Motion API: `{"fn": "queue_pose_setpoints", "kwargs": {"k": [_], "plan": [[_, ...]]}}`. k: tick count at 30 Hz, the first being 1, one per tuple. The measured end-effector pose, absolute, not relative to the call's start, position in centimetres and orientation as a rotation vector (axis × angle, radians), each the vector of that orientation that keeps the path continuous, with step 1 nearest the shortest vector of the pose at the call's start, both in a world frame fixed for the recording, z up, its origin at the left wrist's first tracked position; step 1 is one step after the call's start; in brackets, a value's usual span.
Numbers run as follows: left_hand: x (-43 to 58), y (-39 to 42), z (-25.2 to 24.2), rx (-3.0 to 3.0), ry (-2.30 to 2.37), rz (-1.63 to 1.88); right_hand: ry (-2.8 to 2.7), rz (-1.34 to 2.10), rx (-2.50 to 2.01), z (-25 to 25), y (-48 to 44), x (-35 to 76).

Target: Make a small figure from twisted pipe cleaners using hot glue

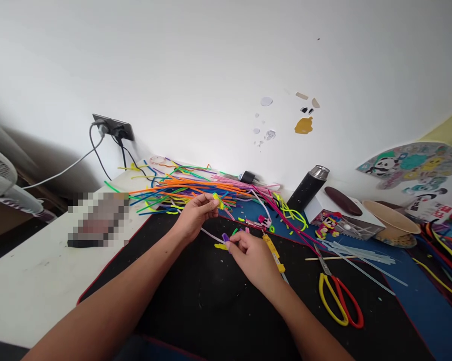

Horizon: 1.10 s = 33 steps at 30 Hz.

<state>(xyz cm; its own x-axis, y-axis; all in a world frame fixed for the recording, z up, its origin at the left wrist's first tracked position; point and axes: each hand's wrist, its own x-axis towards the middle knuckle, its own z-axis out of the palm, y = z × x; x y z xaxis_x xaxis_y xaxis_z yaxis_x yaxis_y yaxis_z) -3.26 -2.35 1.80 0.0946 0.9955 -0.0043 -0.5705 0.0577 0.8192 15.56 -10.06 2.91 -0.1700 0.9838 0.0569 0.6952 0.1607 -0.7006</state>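
Observation:
My left hand (pixel 196 216) is raised over the black mat (pixel 195 301), thumb and fingers pinched on a small yellow pipe-cleaner piece (pixel 218 201). A short pink strip sticks out below that piece. Lower and to the right, my right hand (pixel 255 256) pinches a small purple pipe-cleaner piece (pixel 226 238) between thumb and forefinger. Close to its fingertips lies another yellow piece (pixel 220 246), and a pale lilac stem (pixel 212 234) runs between the two hands. Beside the right hand is a yellow tool (pixel 273 250), partly covered, its kind unclear.
A heap of colored pipe cleaners (pixel 195 185) lies behind my hands. To the right are scissors (pixel 333 286) with yellow and red handles, clear sticks (pixel 364 253), a black thermos (pixel 307 189), a small figure (pixel 328 224) and a bowl (pixel 391 218). A blurred-out object (pixel 101 218) sits left.

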Motion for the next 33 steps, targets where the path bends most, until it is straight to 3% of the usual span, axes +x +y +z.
{"fn": "queue_pose_setpoints", "kwargs": {"k": [4,8,17,33], "plan": [[-3.3,-2.3,1.6,0.811,0.698,1.319,-1.506,0.993,-1.363,4.3,-7.8,15.4],[-3.1,-2.4,1.5,0.850,0.714,1.280,-1.304,1.002,-1.221,5.2,-5.3,14.4],[-3.1,-2.5,1.2,0.910,0.742,1.249,-1.401,0.934,-1.198,2.8,-4.6,13.7],[-2.1,-3.4,1.5,0.996,0.792,1.216,-1.450,0.894,-1.229,3.7,-5.6,15.3]]}}
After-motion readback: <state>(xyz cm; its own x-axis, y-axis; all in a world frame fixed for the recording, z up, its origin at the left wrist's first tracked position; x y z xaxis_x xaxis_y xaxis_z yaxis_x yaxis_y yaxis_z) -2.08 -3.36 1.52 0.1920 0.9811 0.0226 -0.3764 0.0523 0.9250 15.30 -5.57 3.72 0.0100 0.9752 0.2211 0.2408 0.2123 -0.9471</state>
